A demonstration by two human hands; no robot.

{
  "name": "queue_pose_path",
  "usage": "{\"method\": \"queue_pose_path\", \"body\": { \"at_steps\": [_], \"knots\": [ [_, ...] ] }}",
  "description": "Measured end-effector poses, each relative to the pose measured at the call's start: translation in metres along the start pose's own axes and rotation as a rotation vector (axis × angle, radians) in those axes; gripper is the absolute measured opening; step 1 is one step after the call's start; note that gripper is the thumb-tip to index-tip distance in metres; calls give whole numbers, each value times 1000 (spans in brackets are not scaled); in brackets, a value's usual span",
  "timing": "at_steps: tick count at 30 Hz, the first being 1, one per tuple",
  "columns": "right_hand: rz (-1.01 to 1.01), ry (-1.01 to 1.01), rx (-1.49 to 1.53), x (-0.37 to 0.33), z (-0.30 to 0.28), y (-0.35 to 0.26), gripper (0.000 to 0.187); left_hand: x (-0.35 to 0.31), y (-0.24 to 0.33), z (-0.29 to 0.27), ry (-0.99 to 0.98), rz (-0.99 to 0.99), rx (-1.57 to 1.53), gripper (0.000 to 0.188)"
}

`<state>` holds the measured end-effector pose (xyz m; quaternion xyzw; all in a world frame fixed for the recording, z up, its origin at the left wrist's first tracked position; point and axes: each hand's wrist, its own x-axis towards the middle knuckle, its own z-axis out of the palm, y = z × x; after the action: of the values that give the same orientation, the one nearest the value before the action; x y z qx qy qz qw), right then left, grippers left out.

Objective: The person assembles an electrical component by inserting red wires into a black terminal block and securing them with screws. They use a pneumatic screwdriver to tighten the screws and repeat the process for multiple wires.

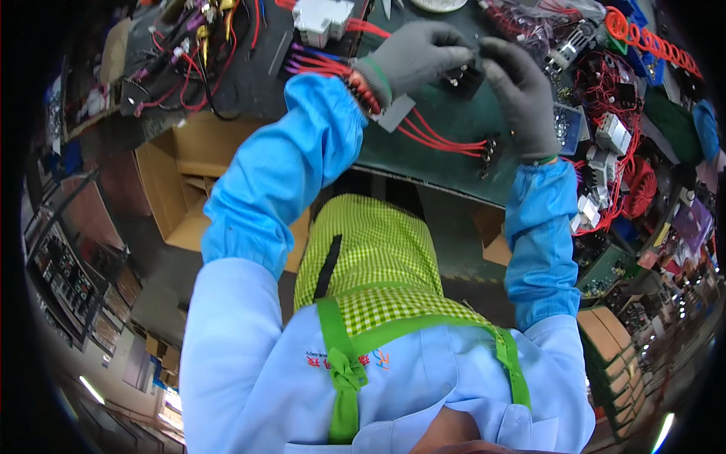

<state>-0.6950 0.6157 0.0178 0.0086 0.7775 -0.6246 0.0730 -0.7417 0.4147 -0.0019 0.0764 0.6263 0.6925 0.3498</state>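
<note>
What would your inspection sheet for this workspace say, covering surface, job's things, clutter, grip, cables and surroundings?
Surface: dark green table top, partly covered by parts and wires.
Job's things: small dark part at the fingertips, its details too small to tell; red wires on the table, small dark pieces at their right end.
Clutter: white module beyond the left forearm; blue tray and more white modules at the right.
Grip: left hand and right hand, both grey-gloved, meet around the part; how firmly each closes cannot be told.
Cables: mixed wire bundle at upper left; red coiled hose at upper right.
Surroundings: open cardboard box at the left; lit lamp at lower left.
</note>
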Motion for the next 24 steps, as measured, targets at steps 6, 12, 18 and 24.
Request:
{"method": "queue_pose_path", "body": {
  "at_steps": [6,12,18,24],
  "knots": [
    [3,31,-82,-10,14,-17,25,-2,-9,-1,-47,-73,-127,32],
    [-171,57,-483,-5,10,-16,20,-3,-10,1,-92,-139,-185,32],
    [-217,77,-632,5,2,9,15,12,-20,-8,64,113,323,29],
    [-224,-39,-841,3,2,32,14,14,-26,-3,212,276,1358,23]
  ]
}}
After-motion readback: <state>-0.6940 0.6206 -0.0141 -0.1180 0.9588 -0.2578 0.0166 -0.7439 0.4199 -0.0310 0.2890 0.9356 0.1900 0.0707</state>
